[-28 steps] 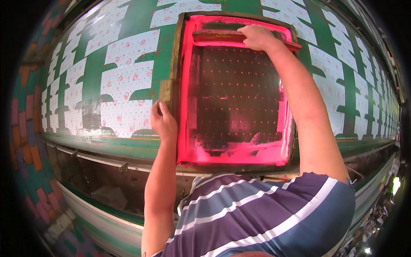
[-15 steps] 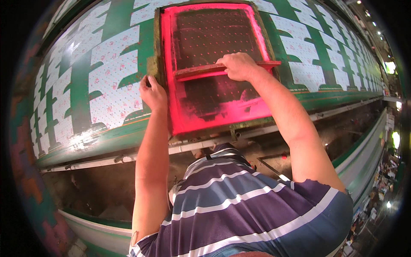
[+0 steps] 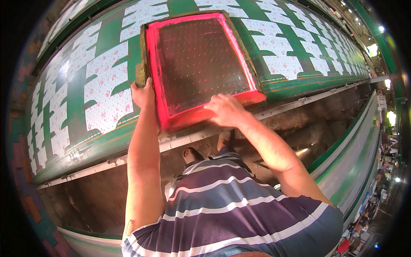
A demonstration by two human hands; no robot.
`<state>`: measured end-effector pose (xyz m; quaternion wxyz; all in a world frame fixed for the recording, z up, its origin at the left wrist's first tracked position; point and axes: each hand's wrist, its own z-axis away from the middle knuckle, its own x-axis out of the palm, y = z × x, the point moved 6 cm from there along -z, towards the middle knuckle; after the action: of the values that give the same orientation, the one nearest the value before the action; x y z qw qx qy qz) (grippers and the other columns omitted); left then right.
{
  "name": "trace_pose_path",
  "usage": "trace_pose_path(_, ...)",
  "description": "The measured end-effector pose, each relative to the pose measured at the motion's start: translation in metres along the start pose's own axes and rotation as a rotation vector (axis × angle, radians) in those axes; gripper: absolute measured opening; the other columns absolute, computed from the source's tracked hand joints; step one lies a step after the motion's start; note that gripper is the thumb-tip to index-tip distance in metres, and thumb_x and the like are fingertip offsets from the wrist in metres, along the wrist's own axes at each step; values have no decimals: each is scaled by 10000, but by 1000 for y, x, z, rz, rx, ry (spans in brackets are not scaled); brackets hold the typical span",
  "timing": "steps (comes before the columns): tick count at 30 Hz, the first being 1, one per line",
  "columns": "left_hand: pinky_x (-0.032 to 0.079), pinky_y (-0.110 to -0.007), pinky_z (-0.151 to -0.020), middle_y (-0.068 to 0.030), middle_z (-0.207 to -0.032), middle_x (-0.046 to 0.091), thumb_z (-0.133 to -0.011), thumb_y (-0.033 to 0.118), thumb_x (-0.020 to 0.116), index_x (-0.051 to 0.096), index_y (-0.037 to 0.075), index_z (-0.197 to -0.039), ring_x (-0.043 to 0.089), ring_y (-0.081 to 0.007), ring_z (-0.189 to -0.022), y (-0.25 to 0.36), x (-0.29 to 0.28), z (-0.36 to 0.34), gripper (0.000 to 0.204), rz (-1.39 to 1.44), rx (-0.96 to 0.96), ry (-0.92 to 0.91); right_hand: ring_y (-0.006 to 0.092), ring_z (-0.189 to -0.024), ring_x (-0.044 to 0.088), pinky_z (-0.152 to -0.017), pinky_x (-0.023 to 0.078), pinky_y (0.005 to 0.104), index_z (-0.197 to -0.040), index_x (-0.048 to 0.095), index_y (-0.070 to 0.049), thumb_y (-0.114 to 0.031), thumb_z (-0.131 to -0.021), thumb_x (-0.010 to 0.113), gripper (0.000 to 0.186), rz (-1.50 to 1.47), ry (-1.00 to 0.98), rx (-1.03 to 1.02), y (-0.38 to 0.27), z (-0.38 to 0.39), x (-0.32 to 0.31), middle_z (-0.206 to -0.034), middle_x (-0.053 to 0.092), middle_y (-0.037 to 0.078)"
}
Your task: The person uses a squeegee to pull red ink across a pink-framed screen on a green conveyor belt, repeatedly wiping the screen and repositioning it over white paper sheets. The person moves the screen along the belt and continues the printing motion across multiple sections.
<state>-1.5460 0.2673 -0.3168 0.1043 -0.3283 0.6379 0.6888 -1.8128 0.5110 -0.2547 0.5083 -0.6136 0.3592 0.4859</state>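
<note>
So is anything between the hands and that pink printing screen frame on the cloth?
Nothing visible. The left hand grips the left edge of the pink screen frame, and the right hand presses on its near edge. The frame lies flat on the green and white printed cloth, nothing lodged between.

The printing screen frame (image 3: 199, 64) lies on the patterned cloth (image 3: 90, 90) spread along the long desk (image 3: 107, 147), with the left hand (image 3: 143, 92) on its left edge, the right hand (image 3: 224, 109) at its near edge, and another desk (image 3: 355, 167) to the right.
</note>
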Motion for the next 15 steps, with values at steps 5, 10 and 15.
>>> trace_pose_path(5, 574, -419, -1016, -170, -1186, 834, -837, 397, 962, 786, -37, -1273, 783, -303, -1070, -19, 23, -17, 640, 113, -1, -27, 344, -1234, 660, -1056, 565, 497, -1305, 774, -88, -555, -819, 928, 691, -79, 57, -41, -2, 27, -3, -1248, 700, 139)
trace_pose_path(10, 571, -386, -945, -89, -1077, 846, -850, 409, 965, 836, -22, -1198, 759, -186, -982, -34, 20, -27, 570, 298, -28, -73, 338, -1234, 697, -1061, 559, 512, -1200, 804, -51, -471, -938, 856, 498, -404, 244, -57, 54, 52, -27, -1277, 766, 124)
trace_pose_path(15, 560, -387, -939, -112, -1110, 829, -871, 347, 953, 802, -59, -1186, 746, -209, -1007, -3, 8, -9, 536, 150, -84, 22, 374, -1271, 686, -1093, 571, 477, -1296, 762, -34, -148, -898, 876, 430, -279, 566, 375, 174, 84, -48, -1318, 752, 168)
